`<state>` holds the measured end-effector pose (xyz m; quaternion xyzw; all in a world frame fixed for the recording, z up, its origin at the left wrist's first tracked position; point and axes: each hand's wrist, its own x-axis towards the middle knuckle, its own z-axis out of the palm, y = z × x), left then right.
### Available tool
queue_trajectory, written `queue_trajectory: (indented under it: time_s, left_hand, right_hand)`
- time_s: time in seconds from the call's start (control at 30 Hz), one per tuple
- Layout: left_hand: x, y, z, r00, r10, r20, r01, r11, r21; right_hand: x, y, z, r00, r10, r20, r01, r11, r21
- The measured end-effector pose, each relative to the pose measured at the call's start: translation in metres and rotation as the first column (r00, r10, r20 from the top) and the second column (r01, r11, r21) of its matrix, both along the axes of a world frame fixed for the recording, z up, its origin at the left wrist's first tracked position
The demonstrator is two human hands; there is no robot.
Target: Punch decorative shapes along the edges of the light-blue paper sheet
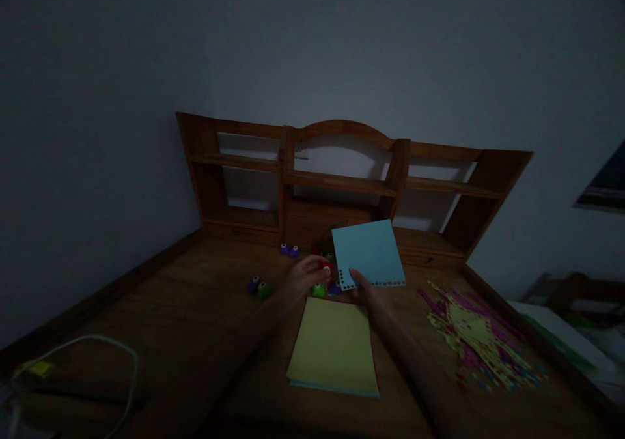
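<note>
My left hand (306, 272) is closed around a small red craft punch (326, 268) with a pale button. In my right hand (364, 287) is a light blue sheet of paper (370, 251), pinched at its lower edge and tilted up. A row of small holes runs along the sheet's bottom edge, and a few more mark its lower left side. Just below the hands sit a green punch (318, 290) and a purple punch (335, 288), partly covered. A stack of paper (334, 348), yellow on top, lies between my forearms.
More punches, purple (253, 284) and green (264, 290), stand to the left. Two purple ones (289, 250) are farther back. Punched yellow and pink paper strips (476, 331) pile up at right. A wooden shelf (342, 180) closes the desk's back. A white cable (97, 337) loops at lower left.
</note>
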<state>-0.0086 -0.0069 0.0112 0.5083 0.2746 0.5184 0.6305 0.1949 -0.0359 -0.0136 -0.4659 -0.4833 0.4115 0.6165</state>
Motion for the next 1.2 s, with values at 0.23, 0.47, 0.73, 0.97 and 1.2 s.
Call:
queue_trajectory:
  time_s: [0.23, 0.47, 0.73, 0.97, 1.2]
  left_hand:
    - [0.001, -0.002, 0.001, 1.000, -0.021, -0.003, 0.021, 0.999, 0.045]
    - [0.002, -0.004, 0.003, 1.000, -0.019, 0.013, 0.019, 1.000, 0.015]
    - [0.001, 0.001, -0.003, 0.995, -0.083, -0.047, 0.085, 0.996, 0.036]
    - [0.000, 0.004, -0.007, 0.992, -0.107, -0.063, 0.111, 0.992, 0.061]
    - [0.000, 0.006, -0.009, 0.989, -0.118, -0.090, 0.123, 0.991, 0.060]
  right_hand:
    - [-0.009, -0.012, 0.024, 0.998, -0.012, 0.054, 0.014, 1.000, -0.026]
    - [-0.008, -0.009, 0.018, 0.999, -0.006, 0.049, 0.007, 0.999, -0.036]
    - [-0.006, -0.007, 0.016, 0.996, 0.005, 0.085, -0.006, 1.000, 0.012]
    - [-0.007, -0.008, 0.016, 0.995, -0.022, 0.095, 0.025, 0.999, -0.031]
    - [-0.006, -0.011, 0.017, 0.987, -0.042, 0.158, 0.048, 0.998, -0.034]
